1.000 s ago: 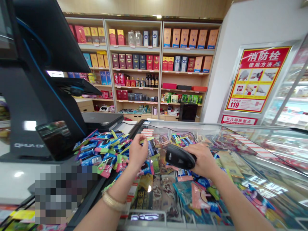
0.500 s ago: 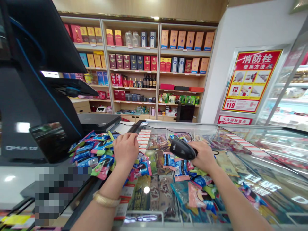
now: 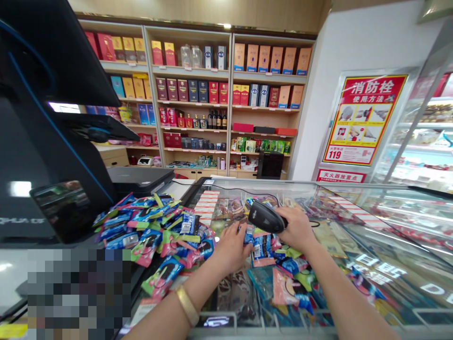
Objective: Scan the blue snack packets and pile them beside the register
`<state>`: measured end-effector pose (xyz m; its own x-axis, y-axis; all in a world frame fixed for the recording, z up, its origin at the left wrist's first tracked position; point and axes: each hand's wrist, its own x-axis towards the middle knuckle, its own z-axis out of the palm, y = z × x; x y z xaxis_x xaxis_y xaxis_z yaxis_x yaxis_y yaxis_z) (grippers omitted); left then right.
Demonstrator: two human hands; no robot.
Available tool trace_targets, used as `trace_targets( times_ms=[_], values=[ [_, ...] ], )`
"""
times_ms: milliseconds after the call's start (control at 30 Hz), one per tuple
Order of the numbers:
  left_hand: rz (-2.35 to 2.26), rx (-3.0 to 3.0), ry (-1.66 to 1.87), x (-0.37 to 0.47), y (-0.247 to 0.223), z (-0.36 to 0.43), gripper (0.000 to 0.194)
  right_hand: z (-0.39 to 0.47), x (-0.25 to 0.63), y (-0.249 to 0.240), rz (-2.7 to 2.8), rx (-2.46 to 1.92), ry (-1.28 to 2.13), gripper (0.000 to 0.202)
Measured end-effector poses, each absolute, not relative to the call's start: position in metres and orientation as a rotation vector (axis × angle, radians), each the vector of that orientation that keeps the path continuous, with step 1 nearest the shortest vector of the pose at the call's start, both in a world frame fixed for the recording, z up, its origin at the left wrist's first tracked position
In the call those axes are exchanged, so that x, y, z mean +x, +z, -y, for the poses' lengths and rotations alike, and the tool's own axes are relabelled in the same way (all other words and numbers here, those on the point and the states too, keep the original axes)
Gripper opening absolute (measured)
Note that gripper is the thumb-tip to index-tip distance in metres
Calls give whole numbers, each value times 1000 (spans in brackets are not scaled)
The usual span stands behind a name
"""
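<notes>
In my right hand (image 3: 299, 229) is a black barcode scanner (image 3: 265, 217), its head pointing left above the glass. My left hand (image 3: 231, 248), with a gold bangle on the wrist, has its fingers closed on the edge of a small blue snack packet (image 3: 248, 234) below the scanner. Part of that packet is hidden by the fingers. Around and below my right hand lie several more blue and pink snack packets (image 3: 264, 250). A larger heap of similar packets (image 3: 148, 219) spreads to the left, beside the till.
A till with a screen (image 3: 60, 52) stands on the left, a black box-shaped device (image 3: 141, 179) behind the heap. The glass-topped display case (image 3: 336, 198) runs to the right. Boxed goods fill shelves (image 3: 191, 73) at the back. The scanner's cable (image 3: 226, 187) crosses the glass.
My left hand has moved right from the large heap to the packets under the scanner and closed on one. My right hand still holds the scanner, almost unmoved.
</notes>
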<state>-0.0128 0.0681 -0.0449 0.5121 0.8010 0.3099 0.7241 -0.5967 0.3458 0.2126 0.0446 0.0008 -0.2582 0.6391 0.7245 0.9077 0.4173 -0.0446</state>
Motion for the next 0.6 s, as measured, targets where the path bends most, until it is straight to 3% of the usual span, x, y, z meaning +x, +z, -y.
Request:
trace_targets(
  times_ms=[200, 600],
  values=[
    [-1356, 2545, 645, -15, -42, -72, 44, -44, 211, 1, 1986, -1311, -517, 26],
    [-1381, 2431, 772, -11, -45, -68, 44, -45, 210, -2, 2006, -1318, -500, 25]
  ],
)
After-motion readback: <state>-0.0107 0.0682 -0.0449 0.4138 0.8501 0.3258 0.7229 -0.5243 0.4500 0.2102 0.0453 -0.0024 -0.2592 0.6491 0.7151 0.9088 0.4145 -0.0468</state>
